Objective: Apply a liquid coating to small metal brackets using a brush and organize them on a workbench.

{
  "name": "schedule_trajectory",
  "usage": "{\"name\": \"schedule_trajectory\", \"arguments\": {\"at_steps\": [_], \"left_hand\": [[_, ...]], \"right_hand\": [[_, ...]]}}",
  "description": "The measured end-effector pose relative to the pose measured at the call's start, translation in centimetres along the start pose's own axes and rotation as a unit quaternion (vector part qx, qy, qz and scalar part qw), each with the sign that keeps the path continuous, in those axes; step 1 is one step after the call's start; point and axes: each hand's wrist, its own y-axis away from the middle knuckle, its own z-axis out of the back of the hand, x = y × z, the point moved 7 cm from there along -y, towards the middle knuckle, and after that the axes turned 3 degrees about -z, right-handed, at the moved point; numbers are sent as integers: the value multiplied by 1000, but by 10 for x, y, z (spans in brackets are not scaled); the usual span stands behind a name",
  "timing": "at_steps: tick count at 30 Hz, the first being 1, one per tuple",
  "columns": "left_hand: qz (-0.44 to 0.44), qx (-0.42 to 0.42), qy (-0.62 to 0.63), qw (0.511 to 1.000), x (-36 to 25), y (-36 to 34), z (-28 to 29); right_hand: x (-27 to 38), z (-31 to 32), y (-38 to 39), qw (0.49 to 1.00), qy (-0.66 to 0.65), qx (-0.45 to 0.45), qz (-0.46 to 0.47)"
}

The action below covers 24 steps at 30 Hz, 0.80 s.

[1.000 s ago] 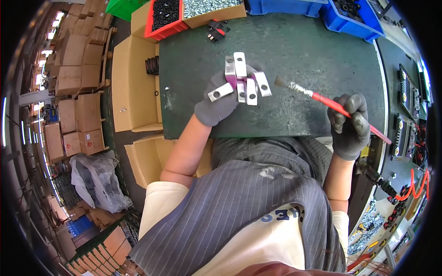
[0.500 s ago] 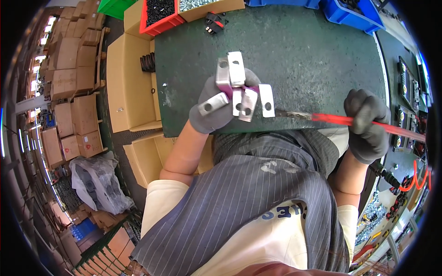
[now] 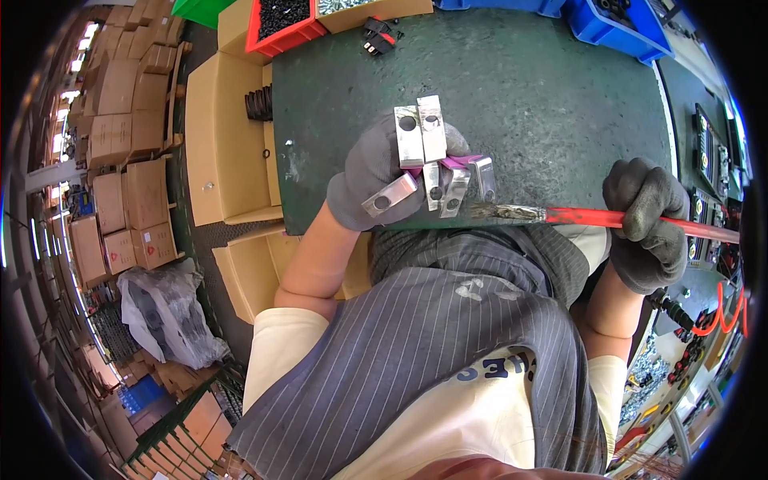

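My left hand (image 3: 364,180), in a dark grey glove, is closed round several silver metal brackets (image 3: 409,136). Each visible bracket end has a round hole, and purple parts show between them. The brackets fan out over the near part of the green worktop. My right hand (image 3: 646,224), also gloved, grips the red handle of a paint brush (image 3: 580,217). Its dark, stained bristles point left and lie close beside the rightmost bracket (image 3: 485,180); whether they touch it I cannot tell.
On the green worktop (image 3: 544,104) a small black and red part (image 3: 379,37) lies at the back. Behind it stand a red bin (image 3: 308,38) of black pieces and a box of silver hardware. A blue bin (image 3: 616,32) is far right. Open cardboard boxes (image 3: 210,144) flank the left edge.
The brackets and my left hand have shifted and turned slightly, moving a little right. The rightmost bracket has tilted. My right hand and the brush have moved slightly right and down.
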Motion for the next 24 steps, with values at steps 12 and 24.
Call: {"name": "schedule_trajectory", "arguments": {"at_steps": [12, 24], "left_hand": [[-5, -24, 19, 1000, 9, 1, 8], [-85, 27, -188, 978, -4, -24, 5]], "right_hand": [[7, 10, -2, 997, 47, -51, 47], [-29, 65, 3, 987, -102, -120, 4]]}}
